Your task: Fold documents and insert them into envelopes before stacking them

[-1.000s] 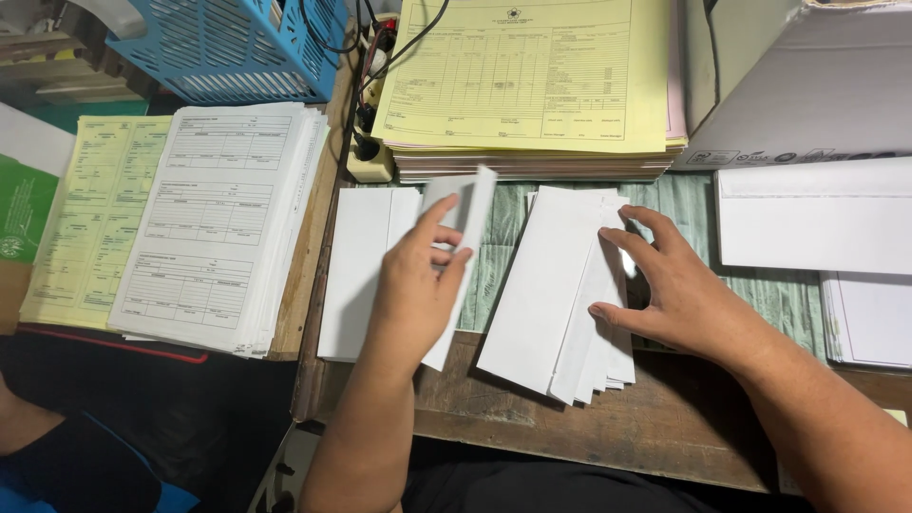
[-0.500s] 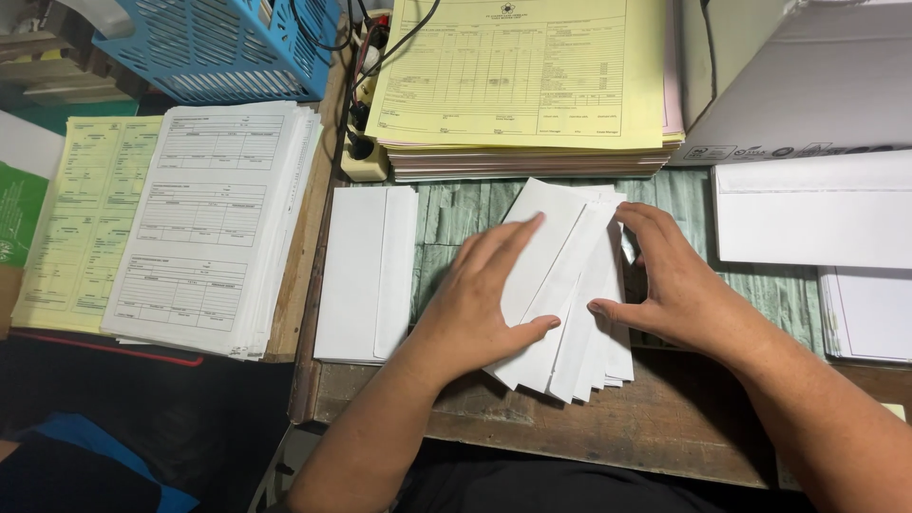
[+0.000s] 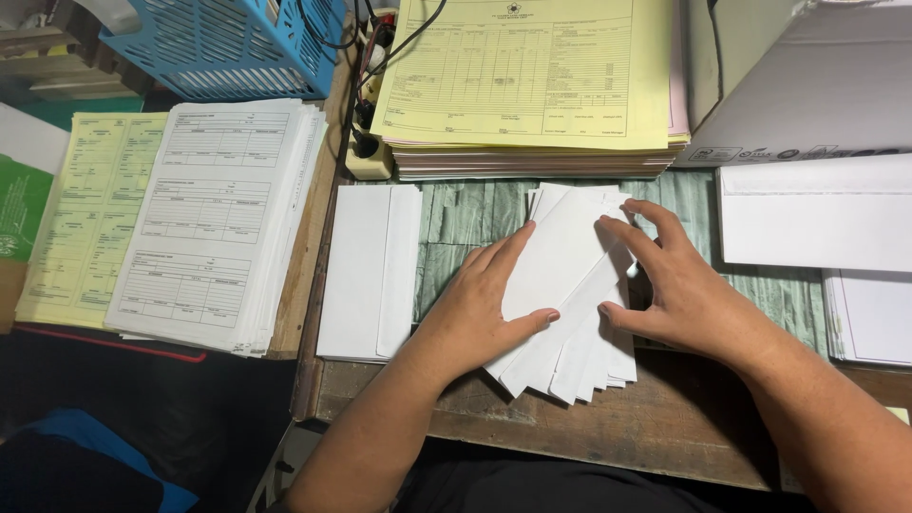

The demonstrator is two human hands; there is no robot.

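Left hand (image 3: 480, 309): flat on the fanned envelopes (image 3: 570, 285), palm down, fingers (image 3: 513, 249) spread and pressing the top one, thumb laid across its lower edge; nothing gripped.
Right hand (image 3: 679, 290): at the fan's right edge, fingers curled loosely, tips on the top envelope's upper corner, thumb against the side; steadying, not clamped.
Envelopes: white, slanted fan at mid-counter (image 3: 665, 427), lower ends overhanging the green mat onto bare wood.
Set aside: small flat pile (image 3: 366, 271) of white envelopes just left of the fan, squared up, apart from both hands.
Done, by the look of it: a few envelopes moved to the pile.
Left: the fan, several envelopes thick, seemingly the larger share.
Around: yellow forms (image 3: 522, 71) stacked behind, white forms (image 3: 214, 218) far left, blue basket (image 3: 228, 43) at upper left.
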